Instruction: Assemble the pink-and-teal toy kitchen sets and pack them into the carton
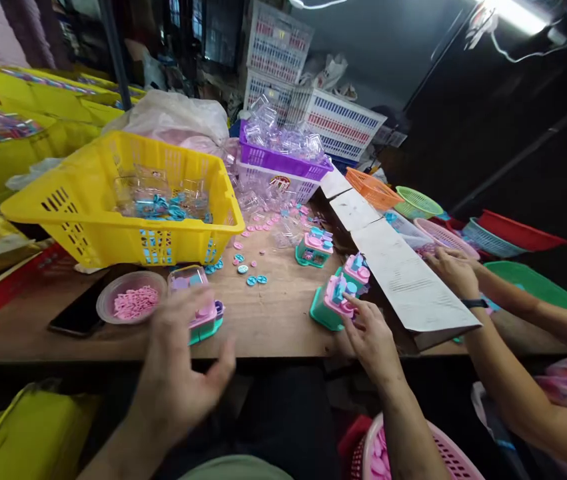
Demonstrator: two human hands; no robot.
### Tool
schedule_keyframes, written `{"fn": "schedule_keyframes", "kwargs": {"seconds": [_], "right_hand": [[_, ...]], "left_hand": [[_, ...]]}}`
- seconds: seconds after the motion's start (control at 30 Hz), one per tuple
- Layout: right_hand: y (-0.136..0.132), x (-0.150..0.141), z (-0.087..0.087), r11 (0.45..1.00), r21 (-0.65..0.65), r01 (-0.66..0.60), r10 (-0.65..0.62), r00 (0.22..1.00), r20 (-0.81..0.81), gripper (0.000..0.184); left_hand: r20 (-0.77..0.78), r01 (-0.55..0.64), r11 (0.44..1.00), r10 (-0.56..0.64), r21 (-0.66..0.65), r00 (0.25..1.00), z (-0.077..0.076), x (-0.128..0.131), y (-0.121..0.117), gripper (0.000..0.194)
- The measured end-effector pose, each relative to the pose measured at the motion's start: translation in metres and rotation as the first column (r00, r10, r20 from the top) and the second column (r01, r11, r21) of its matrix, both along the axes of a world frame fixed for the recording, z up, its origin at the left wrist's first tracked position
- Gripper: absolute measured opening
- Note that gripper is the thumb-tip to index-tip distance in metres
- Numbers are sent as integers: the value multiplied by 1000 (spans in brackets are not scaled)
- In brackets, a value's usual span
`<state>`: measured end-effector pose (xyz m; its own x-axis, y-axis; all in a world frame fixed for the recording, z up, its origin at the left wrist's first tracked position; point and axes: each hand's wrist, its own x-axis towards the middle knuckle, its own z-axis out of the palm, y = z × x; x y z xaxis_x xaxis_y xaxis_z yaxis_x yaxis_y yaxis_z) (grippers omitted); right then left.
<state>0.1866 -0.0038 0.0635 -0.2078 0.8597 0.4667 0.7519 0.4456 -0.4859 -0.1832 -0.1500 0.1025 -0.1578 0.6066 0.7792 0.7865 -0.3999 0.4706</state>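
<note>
Evidently, in the head view, we found four teal-and-pink toy stands on the table (273,327). Three stood right of centre: the front stand (324,310), the second stand (358,270) close behind it, and the rear stand (313,252). The left stand (206,327) sat in the lower left, beyond the left hand (178,373).

That hand was blurred, its fingers spread and thumb apart; contact could not be confirmed. The right hand (376,343) had its fingertips at the front stand's top; we could not tell whether they pinched anything.

We judged that a hurried left hand could knock its stand or tip the bowl (106,310) of pink pieces onto the phone (76,310). Too hard a push might dislodge the small blue parts (340,291).

We counted one bowl, one phone, one yellow basket (113,233) and one purple basket (283,160).
</note>
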Motion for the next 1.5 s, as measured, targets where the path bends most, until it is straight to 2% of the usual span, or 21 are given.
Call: {"fn": "schedule_keyframes", "kwargs": {"seconds": [0.07, 0.1, 0.13, 0.17, 0.2, 0.23, 0.3, 0.37, 0.4, 0.47, 0.57, 0.67, 0.77, 0.87, 0.97, 1.03, 1.13, 1.27, 1.33, 1.43, 1.5], "right_hand": [[-9, -12, 7, 993, -58, -101, 101, 995, -10, 39], [-15, -19, 11, 983, -81, -167, 167, 986, -4, 38], [-20, -26, 17, 965, -106, -241, 244, 970, 14, 38], [-23, -33, 24, 940, -135, -315, 323, 946, 42, 41], [-24, -40, 33, 912, -157, -379, 393, 917, 74, 44], [-21, -47, 43, 890, -165, -426, 445, 890, 102, 46], [0, -61, 67, 875, -119, -470, 483, 866, 130, 43], [41, -82, 86, 903, -59, -426, 430, 890, 153, 33], [67, -96, 92, 925, -69, -374, 380, 904, 195, 30], [122, -129, 93, 971, -184, -155, 216, 896, 387, 29], [193, -184, 73, 975, -218, 44, 77, 853, 516, 52], [238, -220, 49, 964, -169, 205, -68, 807, 587, 79], [265, -228, 45, 956, -165, 244, -86, 767, 636, 84], [283, -215, 62, 953, -232, 194, 6, 757, 654, 67], [296, -197, 85, 933, -340, 117, 128, 774, 620, 57], [301, -189, 93, 909, -408, 89, 184, 792, 582, 49], [306, -191, 85, 882, -457, 116, 175, 819, 546, 45], [304, -216, 51, 897, -358, 258, -25, 840, 543, 84], [302, -229, 39, 908, -284, 308, -116, 837, 534, 84], [297, -238, 42, 932, -232, 279, -127, 850, 511, 78], [295, -235, 55, 949, -253, 187, -39, 868, 494, 87]], "left_hand": [[58, 266, 960, -261, -92, 963, -7, 29, 12, 66], [91, 365, 918, -355, -152, 930, -18, 42, 23, 78], [122, 424, 883, -407, -202, 905, -32, 53, 38, 101], [152, 463, 855, -438, -235, 886, -47, 62, 54, 126], [188, 493, 831, -458, -257, 869, -63, 68, 71, 143], [226, 521, 809, -472, -273, 852, -78, 72, 85, 149], [300, 551, 788, -474, -274, 828, -99, 74, 106, 148], [345, 549, 795, -455, -258, 821, -108, 73, 113, 142], [357, 547, 798, -449, -252, 819, -109, 72, 113, 140], [377, 563, 786, -455, -255, 807, -107, 72, 109, 137], [418, 588, 769, -461, -253, 783, -103, 74, 107, 138], [446, 603, 753, -460, -264, 768, -103, 77, 109, 137], [485, 614, 746, -449, -259, 750, -106, 81, 110, 137], [510, 616, 748, -440, -246, 739, -107, 82, 108, 140], [507, 646, 718, -467, -261, 724, -106, 78, 105, 140], [505, 663, 698, -484, -268, 714, -106, 75, 103, 145], [507, 684, 676, -502, -275, 700, -106, 75, 103, 149], [512, 680, 685, -499, -262, 699, -109, 80, 107, 147], [505, 670, 698, -495, -253, 707, -109, 81, 108, 147], [494, 673, 695, -506, -253, 708, -108, 79, 110, 144], [492, 681, 686, -515, -255, 702, -107, 75, 110, 139]]}}
